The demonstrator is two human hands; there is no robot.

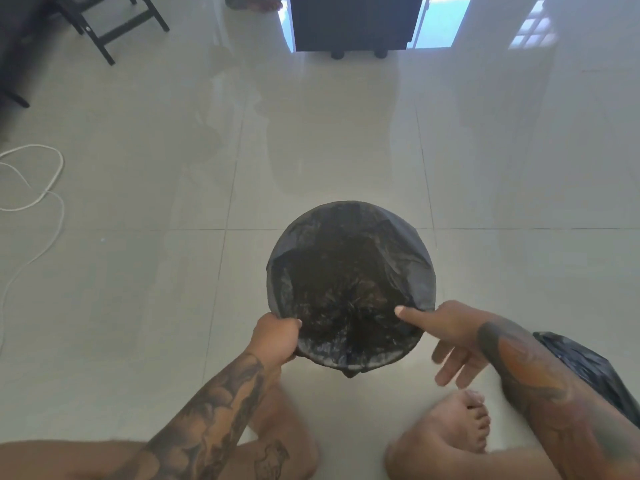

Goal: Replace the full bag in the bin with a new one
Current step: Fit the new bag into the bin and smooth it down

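Bin (349, 209) sits at twelve o'clock from both hands: left hand (277, 337) grips the bag (408, 271) edge at seven, right hand (446, 337) loose, empty, thumb touching at five.

Your bin (349, 282) stands on the floor (519, 168) before your feet, bag (408, 271) inside it; another bag (588, 368) lies to your right, a cable (52, 188) far left.

We see a round bin (350, 285) lined with a glossy black bag (412, 271), brown flecks showing dimly inside it. Our forearms carry dark grey tattoos. A second black bag (588, 368) lies at right. The floor (138, 271) is pale grey-beige tile with thin grid lines; a white cord (45, 188) loops across it.
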